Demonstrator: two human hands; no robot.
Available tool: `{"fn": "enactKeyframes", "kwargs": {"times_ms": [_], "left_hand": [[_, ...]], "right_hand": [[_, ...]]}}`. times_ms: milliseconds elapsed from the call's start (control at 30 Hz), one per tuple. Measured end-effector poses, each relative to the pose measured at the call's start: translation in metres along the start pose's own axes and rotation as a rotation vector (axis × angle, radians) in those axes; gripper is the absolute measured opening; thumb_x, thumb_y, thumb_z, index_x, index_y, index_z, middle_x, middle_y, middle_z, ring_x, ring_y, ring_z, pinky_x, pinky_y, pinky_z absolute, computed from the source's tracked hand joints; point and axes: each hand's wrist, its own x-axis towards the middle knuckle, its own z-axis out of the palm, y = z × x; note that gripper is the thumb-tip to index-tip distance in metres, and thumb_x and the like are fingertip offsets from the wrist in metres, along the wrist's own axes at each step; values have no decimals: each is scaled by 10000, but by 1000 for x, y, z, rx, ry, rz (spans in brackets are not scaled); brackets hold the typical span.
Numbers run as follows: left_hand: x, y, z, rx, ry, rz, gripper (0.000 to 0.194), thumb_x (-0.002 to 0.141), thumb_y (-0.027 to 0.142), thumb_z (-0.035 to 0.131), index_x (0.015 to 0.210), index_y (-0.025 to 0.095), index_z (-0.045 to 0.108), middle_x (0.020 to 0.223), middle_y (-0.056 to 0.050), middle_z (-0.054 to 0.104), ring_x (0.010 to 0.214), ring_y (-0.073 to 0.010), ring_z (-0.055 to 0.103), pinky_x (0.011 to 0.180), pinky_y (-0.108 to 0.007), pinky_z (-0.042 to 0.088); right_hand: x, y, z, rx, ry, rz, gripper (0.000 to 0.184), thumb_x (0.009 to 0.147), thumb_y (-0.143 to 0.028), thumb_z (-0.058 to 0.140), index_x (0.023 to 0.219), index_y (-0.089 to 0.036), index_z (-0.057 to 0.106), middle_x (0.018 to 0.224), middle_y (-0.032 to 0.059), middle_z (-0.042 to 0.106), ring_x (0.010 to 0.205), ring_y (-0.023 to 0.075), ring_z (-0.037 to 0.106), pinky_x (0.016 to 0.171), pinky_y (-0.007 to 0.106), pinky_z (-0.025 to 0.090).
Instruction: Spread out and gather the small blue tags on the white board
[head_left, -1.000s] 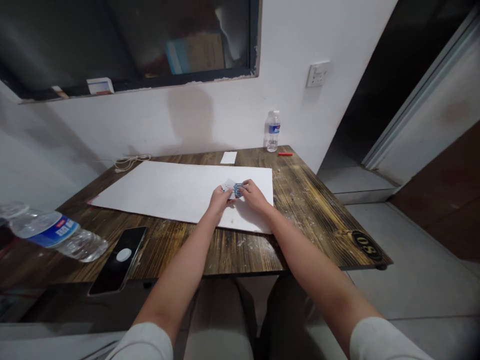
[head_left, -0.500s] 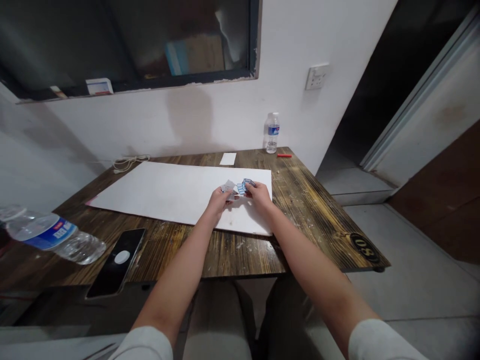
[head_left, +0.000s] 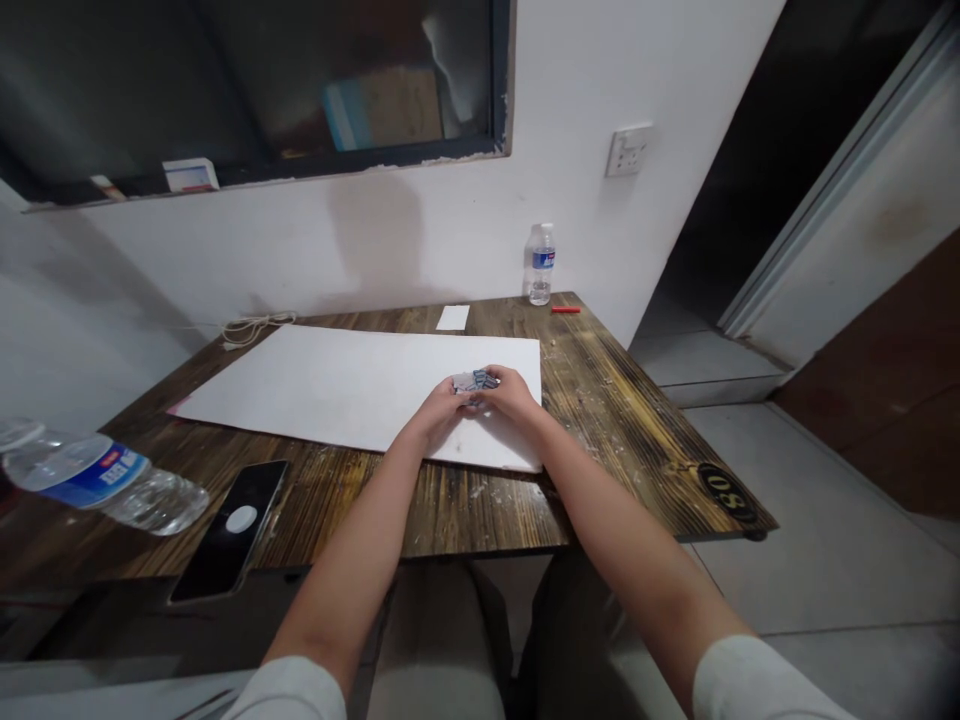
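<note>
Going by the head view, the only one we have, both our hands are together right of centre in the frame, over the right end of the white board [head_left: 337,380] on the wooden counter [head_left: 622,430]. Our left hand [head_left: 439,408] and right hand [head_left: 514,388] have their fingers drawn in around a small bunch of printed pieces [head_left: 474,382], greyish white with bits of blue. It's too small to count them or tell which hand bears most of it. We'd guess the step in hand is sorting or squaring up that bunch. If so, the next move calls for light fingertip work from both sides, lining up the edges without squeezing, because flat stuff like this probably slides out easily.
</note>
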Motion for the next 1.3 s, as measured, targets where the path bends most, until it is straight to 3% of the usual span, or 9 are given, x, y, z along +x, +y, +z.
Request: {"fn": "enactKeyframes", "kwargs": {"times_ms": [67, 233, 400, 567, 700, 900, 1033, 1200, 1300], "left_hand": [[1, 4, -3, 72, -6, 30, 293, 654, 148, 770, 917, 138, 642, 854, -50, 707, 659, -123, 656, 585, -234, 565], [3, 16, -12, 170, 132, 195, 440, 587, 335, 850, 912, 128, 637, 775, -33, 698, 583, -132, 661, 514, -229, 553], [6, 16, -15, 200, 227, 161, 433, 709, 483, 761, 922, 131, 626, 704, -35, 675, 518, -131, 640, 440, -204, 496], [6, 10, -14, 169, 136, 63, 419, 728, 246, 753, 1116, 183, 610, 878, -53, 718, 628, -121, 654, 573, -245, 555], [2, 10, -16, 250, 95, 89, 530, 641, 136, 770, 1142, 188, 607, 831, -45, 728, 664, -134, 659, 629, -266, 560], [7, 11, -19, 243, 215, 246, 426, 541, 275, 853, 885, 145, 638, 694, -16, 679, 575, -143, 637, 549, -283, 564], [9, 14, -18, 146, 263, 312, 420, 616, 403, 811, 885, 147, 616, 819, -59, 705, 697, -187, 690, 565, -292, 574], [3, 20, -14, 29, 93, 340, 580, 632, 309, 817, 1147, 198, 574, 1277, -135, 631, 1064, -217, 648, 816, -325, 568], [-2, 21, -12, 40, -7, 267, 578, 654, 275, 796, 1182, 219, 568, 1361, -135, 577, 1163, -252, 598, 825, -356, 569]], "right_hand": [[1, -3, -4, 12, 0, 8, 260, 551, -307, 787, 696, -162, 628, 604, -26, 617, 549, 121, 553, 540, 243, 473], [0, -16, -7, 275, 4, 38, 390, 586, -463, 809, 733, -163, 608, 546, -12, 599, 478, 135, 584, 500, 264, 520], [0, -21, -11, 270, 31, 32, 425, 696, -539, 723, 876, -160, 653, 655, 22, 654, 538, 159, 645, 473, 243, 488], [3, -10, -15, 41, -16, -28, 320, 711, -374, 736, 940, -151, 720, 914, 75, 723, 719, 146, 653, 634, 246, 506], [1, -3, -12, -141, -114, -73, 529, 591, -209, 813, 1107, -180, 700, 1022, 74, 718, 737, 128, 625, 677, 245, 491], [1, -3, -4, -229, -93, -114, 142, 681, -304, 749, 694, -167, 714, 632, -2, 661, 613, 122, 570, 605, 229, 438], [2, -12, -4, 21, -56, -101, 311, 775, -471, 656, 766, -167, 720, 697, 35, 700, 608, 136, 598, 596, 245, 466], [1, -24, -11, 118, -52, -197, 425, 761, -488, 699, 1098, -228, 701, 1132, 74, 709, 991, 203, 650, 820, 312, 516], [1, -24, -17, 36, -40, -220, 452, 781, -450, 702, 1183, -248, 667, 1263, 80, 650, 1106, 228, 611, 879, 351, 506]]}}
